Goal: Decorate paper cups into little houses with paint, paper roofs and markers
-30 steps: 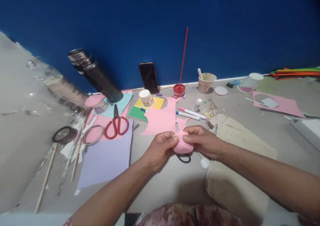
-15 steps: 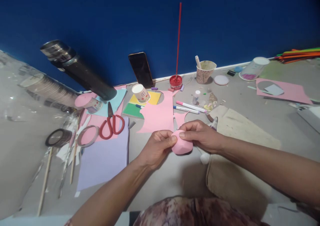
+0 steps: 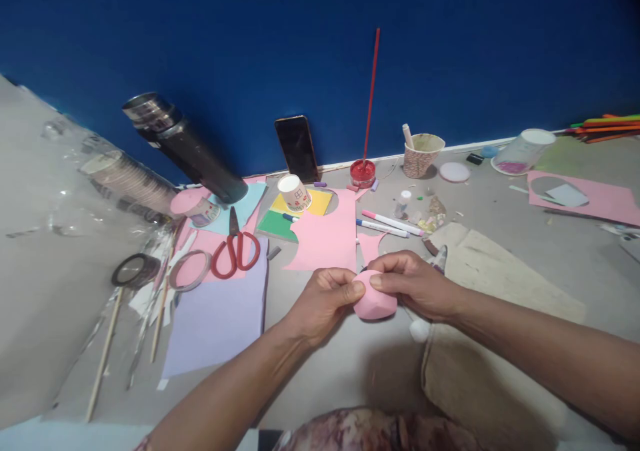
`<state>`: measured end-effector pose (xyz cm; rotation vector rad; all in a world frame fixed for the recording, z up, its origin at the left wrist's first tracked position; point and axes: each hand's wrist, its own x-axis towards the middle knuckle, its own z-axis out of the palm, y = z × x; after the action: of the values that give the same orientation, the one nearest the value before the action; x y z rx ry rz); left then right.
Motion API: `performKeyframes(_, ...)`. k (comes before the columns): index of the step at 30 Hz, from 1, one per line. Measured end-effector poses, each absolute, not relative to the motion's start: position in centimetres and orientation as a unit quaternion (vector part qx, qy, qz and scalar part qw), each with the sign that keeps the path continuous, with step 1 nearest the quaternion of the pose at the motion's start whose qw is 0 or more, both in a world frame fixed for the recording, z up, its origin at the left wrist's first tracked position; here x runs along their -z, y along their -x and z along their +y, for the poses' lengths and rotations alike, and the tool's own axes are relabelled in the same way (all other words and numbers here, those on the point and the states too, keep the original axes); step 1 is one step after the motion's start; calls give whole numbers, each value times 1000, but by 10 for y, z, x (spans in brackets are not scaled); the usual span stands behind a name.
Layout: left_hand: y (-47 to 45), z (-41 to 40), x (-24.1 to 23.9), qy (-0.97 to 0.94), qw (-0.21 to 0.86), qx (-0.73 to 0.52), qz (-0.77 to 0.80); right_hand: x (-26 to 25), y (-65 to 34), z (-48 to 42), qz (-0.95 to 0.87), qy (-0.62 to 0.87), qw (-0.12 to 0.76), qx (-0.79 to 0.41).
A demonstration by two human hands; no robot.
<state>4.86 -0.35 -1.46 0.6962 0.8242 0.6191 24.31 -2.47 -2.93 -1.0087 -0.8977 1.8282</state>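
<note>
Between both hands is a small rounded piece of pink paper [image 3: 376, 306], bent into a curve. My left hand [image 3: 333, 298] pinches its left edge, thumb on top. My right hand [image 3: 413, 283] grips its upper right part, also with the thumb on top; the fingers behind the paper are hidden. Just beyond the hands lie a pink sheet with curved cut-outs [image 3: 327, 238] and a smaller pink scrap [image 3: 370, 246]. Red-handled scissors [image 3: 234, 248] rest on coloured paper to the left.
A small decorated paper cup [image 3: 295, 194], a leaning phone [image 3: 297, 148] and a red paint pot with a stick [image 3: 363, 173] stand at the back. At left are a dark flask [image 3: 195, 154] and tape rolls [image 3: 190, 270]. A beige cloth [image 3: 490, 271] lies right, near markers [image 3: 393, 223].
The whole view has shifted slightly, so things appear further right and lower. Both hands keep their hold on the pink paper, with hardly any change in its shape.
</note>
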Motion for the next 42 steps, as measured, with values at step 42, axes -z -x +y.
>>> performKeyframes(42, -50, -3, 12, -332, 815, -281, 383, 32, -245, -27, -372, 399, 424, -723)
